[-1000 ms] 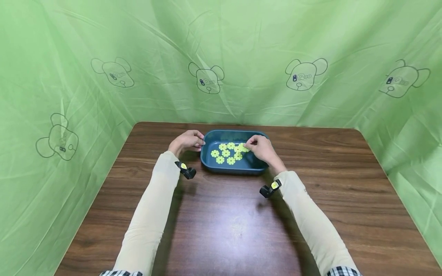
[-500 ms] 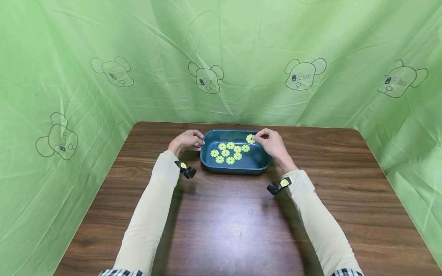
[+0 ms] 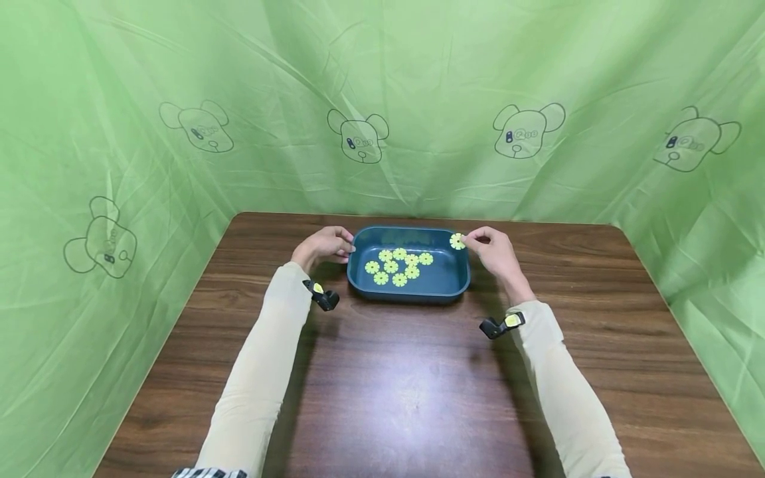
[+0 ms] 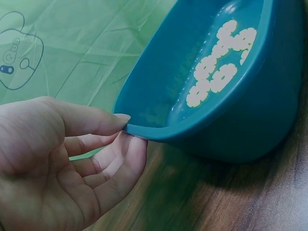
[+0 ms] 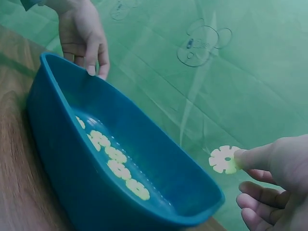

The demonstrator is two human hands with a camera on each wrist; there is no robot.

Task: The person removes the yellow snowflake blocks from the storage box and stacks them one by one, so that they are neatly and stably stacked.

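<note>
A dark blue-green plastic basin stands on the table with several yellow-green notched discs lying flat on its floor. My left hand pinches the basin's left rim between thumb and fingers; the left wrist view shows the thumb over the rim and the fingers below it. Between the thumb and index finger of my right hand is one notched disc, flower-like with a small centre hole. That disc is held upright above the basin's far right corner, its outline overlapping the rim in the head view.
The brown wood-grain table stretches in front of the basin and to both sides. A green cloth backdrop with bear-head outlines rises behind the table and at both sides. Each wrist carries a small black camera.
My right hand has lifted one disc from the basin and carried it up and right to the right rim. The left hand stays at the left rim.
</note>
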